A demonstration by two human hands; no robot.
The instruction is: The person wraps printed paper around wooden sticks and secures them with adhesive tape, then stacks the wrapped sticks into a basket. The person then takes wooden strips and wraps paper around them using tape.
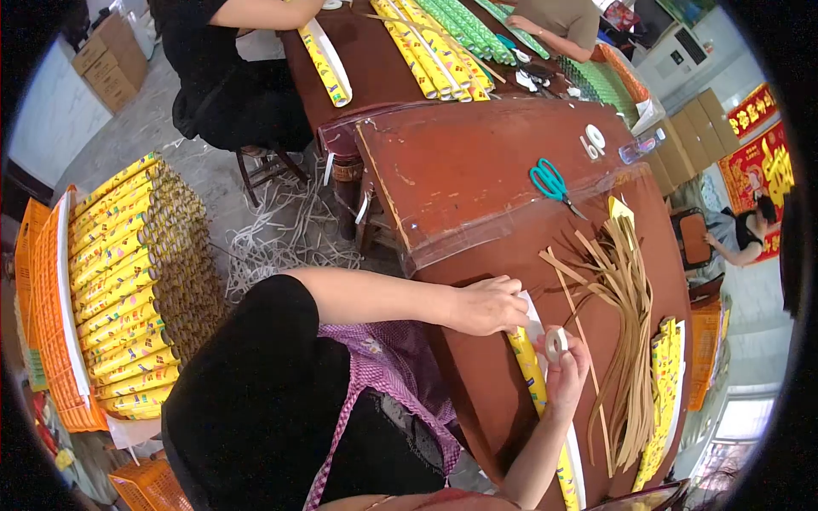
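Note:
A yellow patterned paper tube (pixel 530 375) with a white edge lies lengthwise on the brown table before me. My left hand (pixel 487 307) rests at its far end, fingers bent and pressed together on the white paper edge. Near that end my right hand (pixel 566 375) holds a small white tape roll (pixel 555 344) between thumb and fingers, just above the tube. To the right lie a bundle of brown strips (pixel 626 315) and several yellow tubes (pixel 660 400). Teal-handled scissors (pixel 550 180) lie beyond my hands.
White tape rolls (pixel 595 136) and a clear bottle (pixel 641 146) stand near the table's far right. Yellow and green tubes lie at the far end, where two people sit. An orange crate (pixel 64 315) of yellow tubes (pixel 119 289) is at left, cardboard boxes at right.

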